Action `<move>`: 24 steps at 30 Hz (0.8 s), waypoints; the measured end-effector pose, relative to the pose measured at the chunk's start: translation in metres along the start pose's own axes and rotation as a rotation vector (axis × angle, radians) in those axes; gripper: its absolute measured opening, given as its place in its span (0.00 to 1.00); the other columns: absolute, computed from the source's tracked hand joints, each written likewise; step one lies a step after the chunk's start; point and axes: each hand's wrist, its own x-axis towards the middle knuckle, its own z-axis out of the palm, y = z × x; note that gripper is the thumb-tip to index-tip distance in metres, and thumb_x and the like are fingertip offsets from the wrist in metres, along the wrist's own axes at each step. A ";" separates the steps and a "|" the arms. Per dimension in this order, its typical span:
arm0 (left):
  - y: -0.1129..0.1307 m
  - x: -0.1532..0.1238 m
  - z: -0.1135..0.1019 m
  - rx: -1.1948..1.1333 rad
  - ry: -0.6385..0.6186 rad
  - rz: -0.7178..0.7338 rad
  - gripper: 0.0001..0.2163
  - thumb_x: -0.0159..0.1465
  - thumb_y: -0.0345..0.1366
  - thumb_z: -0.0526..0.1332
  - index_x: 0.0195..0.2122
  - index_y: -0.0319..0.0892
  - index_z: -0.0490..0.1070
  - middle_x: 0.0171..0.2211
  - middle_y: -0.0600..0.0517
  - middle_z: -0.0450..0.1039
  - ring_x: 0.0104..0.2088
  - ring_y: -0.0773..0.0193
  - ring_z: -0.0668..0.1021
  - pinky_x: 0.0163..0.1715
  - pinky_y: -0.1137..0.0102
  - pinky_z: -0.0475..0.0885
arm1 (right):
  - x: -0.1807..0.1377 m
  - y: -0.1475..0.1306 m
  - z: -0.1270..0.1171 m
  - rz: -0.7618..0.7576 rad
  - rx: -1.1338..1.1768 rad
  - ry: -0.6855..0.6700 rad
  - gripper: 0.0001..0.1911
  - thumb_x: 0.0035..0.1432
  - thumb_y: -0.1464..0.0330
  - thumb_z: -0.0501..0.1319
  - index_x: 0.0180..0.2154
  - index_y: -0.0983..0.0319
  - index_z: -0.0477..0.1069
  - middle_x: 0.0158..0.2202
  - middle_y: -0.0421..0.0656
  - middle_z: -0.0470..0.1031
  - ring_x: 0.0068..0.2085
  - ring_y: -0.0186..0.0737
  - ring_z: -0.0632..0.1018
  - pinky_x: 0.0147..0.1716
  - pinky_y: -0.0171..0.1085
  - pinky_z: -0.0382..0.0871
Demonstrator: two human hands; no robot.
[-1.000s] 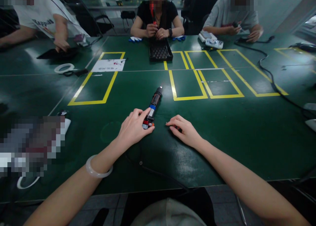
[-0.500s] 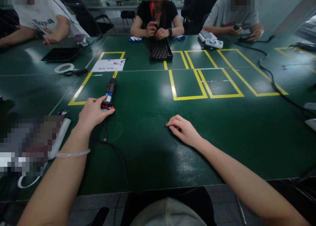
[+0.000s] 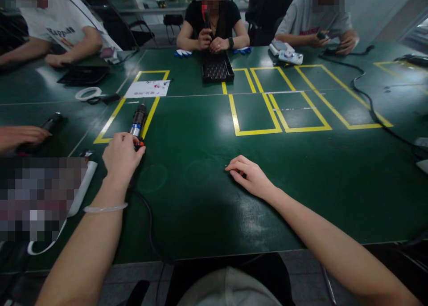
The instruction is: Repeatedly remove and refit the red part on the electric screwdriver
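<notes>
My left hand (image 3: 121, 152) is wrapped round the rear end of a corded electric screwdriver (image 3: 137, 121). The tool is black with a blue and silver label and a red part by my thumb, and its tip points away from me over a yellow taped outline (image 3: 153, 112). Its black cord (image 3: 147, 212) trails back to the near table edge. Resting on the green table (image 3: 207, 217), my right hand (image 3: 248, 176) has curled fingers, thumb against forefinger. A tiny pale speck shows at the fingertips, too small to name.
Across the table sit several people; one holds a red-handled tool above a black tray (image 3: 218, 79). A white sheet (image 3: 147, 89), a tape roll (image 3: 88, 93) and scissors (image 3: 103, 99) lie far left. At left, another person's hand (image 3: 25, 136) holds a dark tool (image 3: 51, 121).
My left hand has moved left with the screwdriver, and its cord has shifted along. My right hand has stayed still. Another person's hand with a dark tool has come in at the left.
</notes>
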 end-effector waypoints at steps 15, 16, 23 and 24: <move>-0.002 0.001 0.000 -0.050 0.014 -0.232 0.25 0.68 0.54 0.46 0.53 0.39 0.68 0.36 0.46 0.68 0.38 0.52 0.72 0.38 0.64 0.61 | 0.000 -0.002 0.000 0.007 0.011 0.000 0.09 0.65 0.72 0.56 0.43 0.59 0.74 0.45 0.45 0.73 0.40 0.37 0.77 0.39 0.36 0.72; -0.001 0.001 -0.001 -0.074 0.035 -0.230 0.25 0.68 0.53 0.47 0.52 0.39 0.68 0.37 0.46 0.69 0.39 0.51 0.72 0.39 0.62 0.62 | 0.000 -0.002 0.000 0.009 0.014 0.000 0.09 0.65 0.72 0.56 0.43 0.59 0.74 0.45 0.45 0.73 0.40 0.37 0.77 0.39 0.36 0.72; 0.041 -0.002 -0.010 -1.026 -0.109 -0.108 0.16 0.64 0.44 0.60 0.47 0.37 0.69 0.41 0.47 0.77 0.39 0.61 0.79 0.46 0.63 0.71 | 0.002 -0.005 -0.001 0.030 0.106 0.019 0.09 0.64 0.73 0.56 0.42 0.60 0.75 0.44 0.45 0.75 0.37 0.35 0.76 0.36 0.35 0.71; 0.053 -0.007 -0.013 -1.178 -0.222 -0.080 0.17 0.63 0.44 0.61 0.46 0.36 0.70 0.41 0.46 0.78 0.38 0.61 0.80 0.45 0.63 0.72 | 0.003 -0.005 -0.001 0.049 0.143 0.027 0.09 0.64 0.72 0.56 0.41 0.61 0.75 0.43 0.45 0.75 0.37 0.35 0.76 0.35 0.35 0.70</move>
